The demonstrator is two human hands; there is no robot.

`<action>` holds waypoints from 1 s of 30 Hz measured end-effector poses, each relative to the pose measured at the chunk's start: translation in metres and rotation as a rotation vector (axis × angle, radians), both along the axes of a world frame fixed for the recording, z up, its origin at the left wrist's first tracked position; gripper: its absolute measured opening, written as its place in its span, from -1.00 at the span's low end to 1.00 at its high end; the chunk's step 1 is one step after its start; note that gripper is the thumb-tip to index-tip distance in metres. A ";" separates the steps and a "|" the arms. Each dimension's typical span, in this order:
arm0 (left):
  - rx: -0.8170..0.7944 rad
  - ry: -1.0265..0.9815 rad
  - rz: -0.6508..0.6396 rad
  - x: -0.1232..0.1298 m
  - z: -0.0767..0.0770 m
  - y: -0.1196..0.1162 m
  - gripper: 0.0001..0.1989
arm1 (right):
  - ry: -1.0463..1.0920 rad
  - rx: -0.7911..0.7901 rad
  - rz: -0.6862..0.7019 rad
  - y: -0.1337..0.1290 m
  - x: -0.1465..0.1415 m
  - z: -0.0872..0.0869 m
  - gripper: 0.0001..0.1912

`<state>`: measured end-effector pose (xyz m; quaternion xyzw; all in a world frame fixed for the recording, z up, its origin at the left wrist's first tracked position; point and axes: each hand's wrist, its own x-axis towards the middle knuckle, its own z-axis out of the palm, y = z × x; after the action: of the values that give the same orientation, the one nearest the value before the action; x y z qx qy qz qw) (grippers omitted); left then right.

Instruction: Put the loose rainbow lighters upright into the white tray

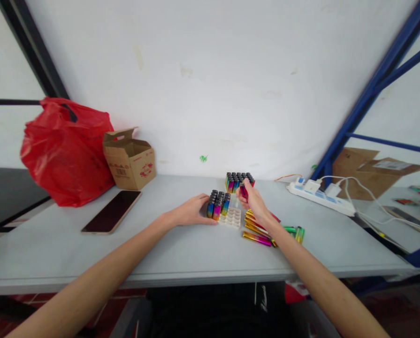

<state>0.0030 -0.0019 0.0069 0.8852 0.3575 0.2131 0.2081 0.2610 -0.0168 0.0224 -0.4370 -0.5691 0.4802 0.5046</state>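
A white tray (233, 218) with round slots stands on the grey table, its left part filled with upright lighters (217, 209) with black tops. My left hand (195, 211) is at the left side of this tray, thumb and fingers spread around its edge. Above and right of the tray, my right hand (251, 199) is closed on a purple-red lighter (244, 191). Loose shiny lighters (257, 238) in gold, pink and red lie right of the tray, partly under my right forearm. Behind stands a second block of upright lighters (230, 184).
At the left are a red plastic bag (67, 155), an open cardboard box (134, 166) and a phone (111, 212). A white power strip (320, 199) with plugs and cables lies at the right. Green lighters (299, 234) rest beyond my right forearm. A white wall rises behind the table.
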 end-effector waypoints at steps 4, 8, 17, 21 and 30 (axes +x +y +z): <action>-0.004 -0.030 -0.006 0.000 0.000 -0.001 -0.25 | -0.197 0.235 0.001 -0.007 0.005 0.002 -0.35; -0.005 -0.040 -0.007 0.000 0.000 -0.001 -0.26 | -0.509 0.556 -0.022 -0.017 0.008 0.008 -0.46; -0.008 -0.035 0.002 0.000 0.001 -0.002 -0.28 | -0.708 0.533 -0.040 -0.025 -0.002 0.002 -0.43; 0.007 -0.041 -0.013 0.000 0.000 -0.002 -0.29 | -0.722 0.538 0.025 -0.024 -0.001 -0.003 -0.40; 0.011 -0.038 -0.014 0.000 -0.002 0.000 -0.27 | -0.773 0.579 0.081 -0.025 0.000 -0.003 -0.39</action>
<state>0.0028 -0.0020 0.0047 0.8844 0.3462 0.2304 0.2116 0.2607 -0.0414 0.0193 -0.4025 -0.8417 0.1235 0.3381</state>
